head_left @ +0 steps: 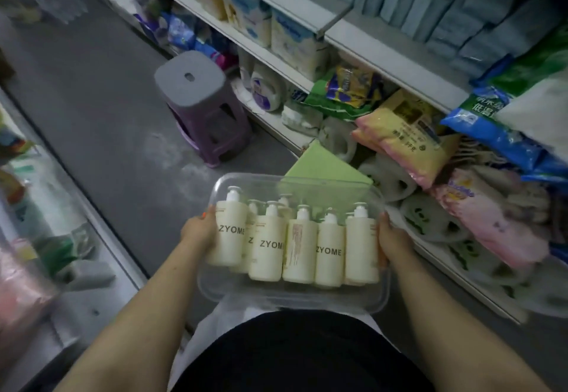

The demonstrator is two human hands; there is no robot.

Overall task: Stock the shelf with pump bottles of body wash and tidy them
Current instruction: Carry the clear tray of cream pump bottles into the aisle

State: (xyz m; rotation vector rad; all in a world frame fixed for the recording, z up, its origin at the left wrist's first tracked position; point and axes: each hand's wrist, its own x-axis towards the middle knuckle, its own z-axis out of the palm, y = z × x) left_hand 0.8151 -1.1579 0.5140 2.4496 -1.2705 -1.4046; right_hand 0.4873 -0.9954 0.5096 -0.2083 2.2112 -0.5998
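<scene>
Left margin: one low shelf unit (pixel 101 238) with blurred goods; its edge runs diagonally beside the aisle.

Floor: grey concrete floor (pixel 92 115), scuffed pale in patches, forming a single aisle between the two shelf runs. One stool (pixel 190 78), with a grey seat and purple legs, stands at the foot of the right-hand shelving and narrows the passage ahead.

Centre: one clear plastic bin (pixel 307 301), carried at waist height over the aisle. The left hand (pixel 199 233) grips its left wall, thumb on the outside and fingers wrapped to the side. Inside stand cream pump bottles (pixel 267 247), upright and touching. Five stand in the near row, three of them showing "ZYOME", and at least two more are partly hidden behind. The full count cannot be told. The right hand (pixel 392 239) grips the right wall, fingers curled round it.

Right: tiered shelving (pixel 384 50) packed with bagged and bottled goods. A pink bag (pixel 405 142) and other packs overhang the lower tier near the bin.
</scene>
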